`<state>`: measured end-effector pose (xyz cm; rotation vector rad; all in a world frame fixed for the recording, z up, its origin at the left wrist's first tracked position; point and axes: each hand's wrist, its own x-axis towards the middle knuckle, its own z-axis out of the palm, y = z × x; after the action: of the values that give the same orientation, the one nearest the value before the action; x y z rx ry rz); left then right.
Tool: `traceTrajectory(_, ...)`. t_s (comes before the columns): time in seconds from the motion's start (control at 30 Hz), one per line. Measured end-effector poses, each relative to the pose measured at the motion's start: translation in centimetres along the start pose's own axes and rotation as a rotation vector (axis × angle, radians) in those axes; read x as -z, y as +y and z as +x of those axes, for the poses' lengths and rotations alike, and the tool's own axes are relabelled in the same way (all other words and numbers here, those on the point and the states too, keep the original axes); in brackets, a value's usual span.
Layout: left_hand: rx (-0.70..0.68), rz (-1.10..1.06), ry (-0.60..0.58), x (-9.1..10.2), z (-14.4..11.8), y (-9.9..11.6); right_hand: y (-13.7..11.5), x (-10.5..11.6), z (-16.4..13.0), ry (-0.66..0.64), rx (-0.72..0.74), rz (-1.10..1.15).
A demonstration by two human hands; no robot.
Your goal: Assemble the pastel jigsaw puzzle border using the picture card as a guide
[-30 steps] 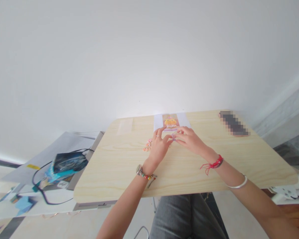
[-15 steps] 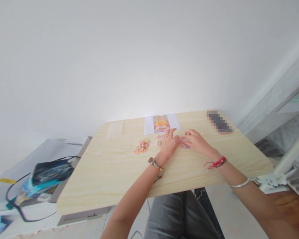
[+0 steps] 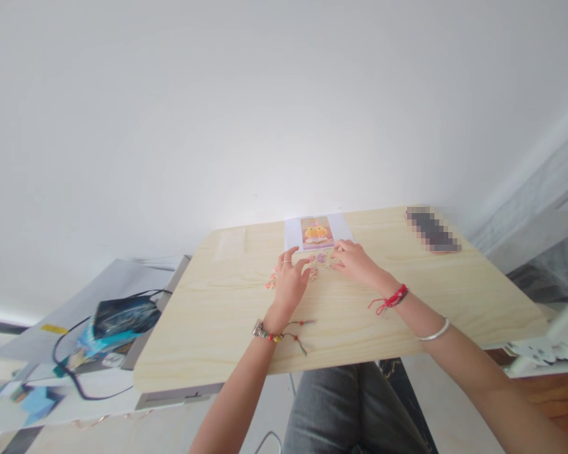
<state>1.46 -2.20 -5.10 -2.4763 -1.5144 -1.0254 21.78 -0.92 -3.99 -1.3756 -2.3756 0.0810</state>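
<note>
My left hand [image 3: 289,282] rests palm down on the light wooden table [image 3: 218,315], fingers spread, partly covering a small heap of orange and pink pieces [image 3: 271,282]. My right hand [image 3: 355,261] lies just to its right, fingertips touching several small purple and pink pieces [image 3: 319,260] between the two hands. Whether a piece is pinched is too small to tell. Beyond the hands lies a white sheet with a yellow cartoon picture [image 3: 317,231].
A blurred-out phone-like object [image 3: 431,229] lies at the table's far right. A pale rectangular slip [image 3: 230,243] lies at the far left. Left of the table, a lower surface holds a dark pouch, a black cable [image 3: 118,315] and blue printed boxes. A white wall stands behind.
The hands have shifted slightly left over the small pieces; my left hand now covers part of the orange heap. The camera view has swung too.
</note>
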Motion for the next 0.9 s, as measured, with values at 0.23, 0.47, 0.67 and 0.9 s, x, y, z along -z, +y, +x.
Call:
traceTrajectory(0.23,-0.004,0.012,-0.016,0.0,-0.2,0.1,-0.4,-0.7,1.7,-0.110,0.045,-0.004)
traceTrajectory(0.47,-0.075,-0.055,-0.032,-0.2,0.1,0.7,-0.5,0.5,1.1,-0.070,-0.013,0.381)
traceTrajectory(0.67,-0.097,-0.195,0.142,0.7,0.9,1.7,-1.5,1.7,0.6,-0.202,-0.310,1.215)
traceTrajectory(0.9,-0.129,-0.244,0.216,1.4,1.3,2.3,-1.9,0.2,0.1,-0.263,-0.523,1.710)
